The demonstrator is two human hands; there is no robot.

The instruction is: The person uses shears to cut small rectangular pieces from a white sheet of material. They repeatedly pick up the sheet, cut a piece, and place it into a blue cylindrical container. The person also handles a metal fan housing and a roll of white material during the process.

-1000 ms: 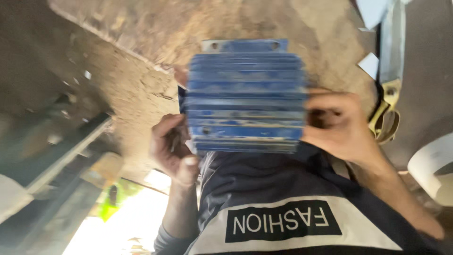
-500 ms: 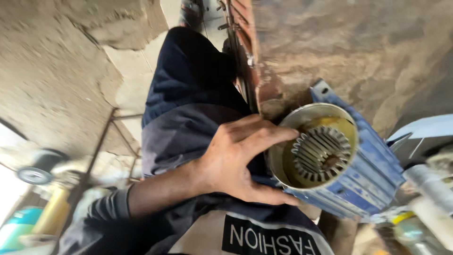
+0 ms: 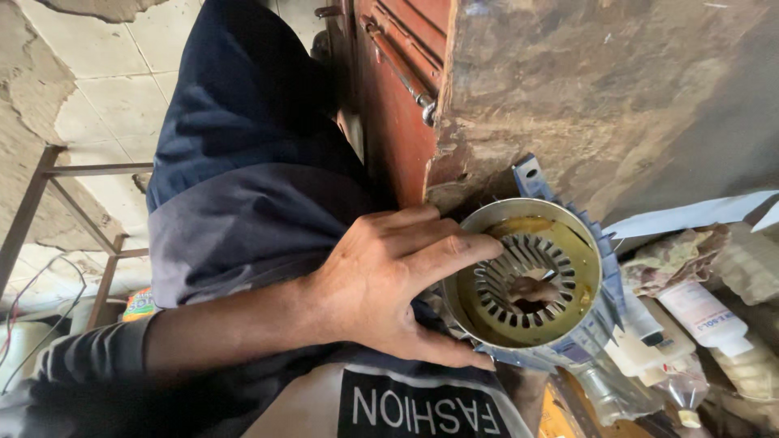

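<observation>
A blue finned metal motor housing (image 3: 596, 268) with a round open end rests on the person's lap, against dark blue clothing (image 3: 243, 162), its opening turned up toward the camera. Inside it sits a ring of slotted steel teeth (image 3: 523, 288), yellowed with an oily film, around a bare central bore. The left hand (image 3: 389, 280) lies spread against the housing's near side: its fingers (image 3: 454, 247) reach over the rim at the top, and the thumb runs along the lower edge, so the hand clasps the housing from the left of the picture. The right hand cannot be made out for certain; something skin-coloured shows through the bore, too small to tell what it is or how it is held.

Just above the housing stands a worn, rust-brown metal block (image 3: 608, 89), and beside it a red painted panel with a steel rod (image 3: 398, 73).

At the right edge lies a cluster of packages, close to the housing. A white plastic bottle with a red and white label (image 3: 698, 312) lies on its side, with a second pale bottle (image 3: 641, 341) next to it. A clear glass bottle (image 3: 604, 393) lies below them. A crumpled beige wrapper (image 3: 677, 255) and a white sheet of paper (image 3: 690, 215) sit above. At the far left, near the floor tiles, a small orange and green printed packet (image 3: 139, 304) stands beside a brown metal frame (image 3: 73, 203).
</observation>
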